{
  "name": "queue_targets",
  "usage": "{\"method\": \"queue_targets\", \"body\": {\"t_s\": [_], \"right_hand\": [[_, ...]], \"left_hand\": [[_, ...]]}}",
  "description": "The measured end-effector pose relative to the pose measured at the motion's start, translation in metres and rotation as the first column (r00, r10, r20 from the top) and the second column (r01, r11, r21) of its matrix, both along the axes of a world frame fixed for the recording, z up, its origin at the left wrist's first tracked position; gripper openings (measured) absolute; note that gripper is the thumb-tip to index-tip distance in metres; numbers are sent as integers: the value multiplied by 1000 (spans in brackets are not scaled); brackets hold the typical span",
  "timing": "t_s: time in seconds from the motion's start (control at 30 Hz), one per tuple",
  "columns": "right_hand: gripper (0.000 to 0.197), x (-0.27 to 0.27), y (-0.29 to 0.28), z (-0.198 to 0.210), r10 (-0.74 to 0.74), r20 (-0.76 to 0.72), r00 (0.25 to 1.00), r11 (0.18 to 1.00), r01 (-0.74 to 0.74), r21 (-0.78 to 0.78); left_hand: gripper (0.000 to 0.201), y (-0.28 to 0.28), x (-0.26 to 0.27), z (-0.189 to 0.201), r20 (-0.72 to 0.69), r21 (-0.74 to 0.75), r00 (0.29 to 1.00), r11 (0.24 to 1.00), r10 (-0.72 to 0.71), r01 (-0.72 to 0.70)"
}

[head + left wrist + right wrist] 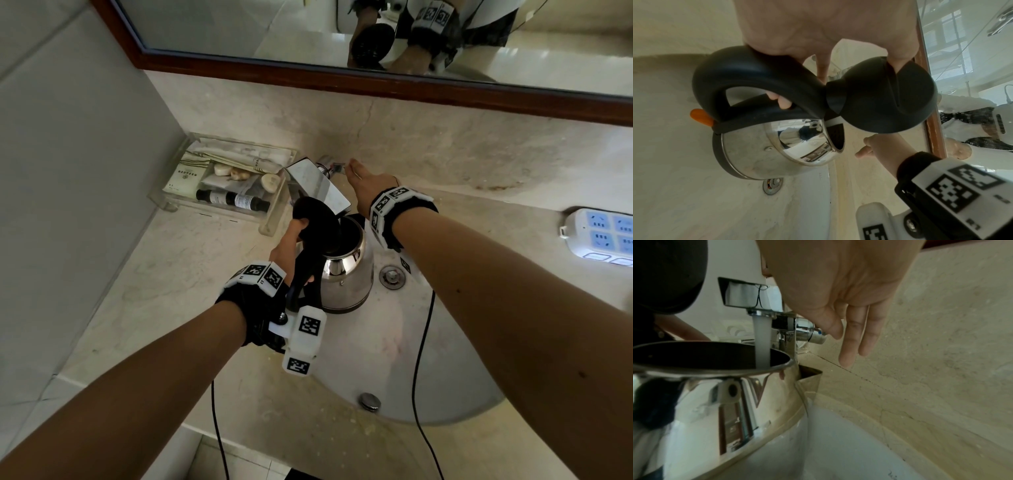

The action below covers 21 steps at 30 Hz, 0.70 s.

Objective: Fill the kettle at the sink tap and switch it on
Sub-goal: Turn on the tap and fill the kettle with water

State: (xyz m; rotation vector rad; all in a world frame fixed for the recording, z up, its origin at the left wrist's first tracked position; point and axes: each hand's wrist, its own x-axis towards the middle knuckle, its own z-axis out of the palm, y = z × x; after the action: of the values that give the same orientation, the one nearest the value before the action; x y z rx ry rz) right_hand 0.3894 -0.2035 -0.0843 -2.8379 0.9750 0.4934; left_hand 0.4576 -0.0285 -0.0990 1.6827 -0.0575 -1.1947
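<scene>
A steel kettle (346, 274) with a black handle (748, 73) hangs over the sink basin (376, 346), under the chrome tap (318, 185). My left hand (289, 245) grips the handle, and its thumb holds the black lid (884, 97) tipped open. In the right wrist view a water stream (761, 340) runs from the spout into the kettle (715, 394). An orange switch (699, 116) sits at the base of the handle. My right hand (853, 327) reaches past the spout with straight fingers, and one fingertip touches the chrome tap lever (812, 334).
A clear tray (164, 198) of toiletries stands left of the tap. A white power strip (603, 236) lies on the counter at the far right. The drain (392, 275) sits beside the kettle. Two black cables (421, 342) hang across the basin. A wood-framed mirror (308, 27) is above.
</scene>
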Motion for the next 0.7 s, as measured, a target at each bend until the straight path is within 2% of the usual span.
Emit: {"method": "queue_targets", "body": {"t_s": [0.1, 0.23, 0.37, 0.6, 0.7], "right_hand": [[78, 0, -1, 1, 7, 5, 1000, 1000, -7, -4], [79, 1, 0, 0, 14, 10, 1000, 1000, -13, -6], [82, -1, 0, -3, 4, 10, 1000, 1000, -4, 4], [80, 0, -1, -4, -1, 18, 1000, 1000, 1, 13], [79, -1, -1, -3, 5, 20, 1000, 1000, -5, 1]], "left_hand": [[29, 0, 0, -1, 76, -7, 996, 999, -42, 42], [46, -2, 0, -5, -13, -37, 999, 999, 30, -31], [38, -3, 0, -4, -20, -32, 1000, 999, 15, -16], [57, -2, 0, -8, -25, -47, 998, 997, 52, -54], [49, -2, 0, -7, -28, -39, 998, 998, 52, -53]]}}
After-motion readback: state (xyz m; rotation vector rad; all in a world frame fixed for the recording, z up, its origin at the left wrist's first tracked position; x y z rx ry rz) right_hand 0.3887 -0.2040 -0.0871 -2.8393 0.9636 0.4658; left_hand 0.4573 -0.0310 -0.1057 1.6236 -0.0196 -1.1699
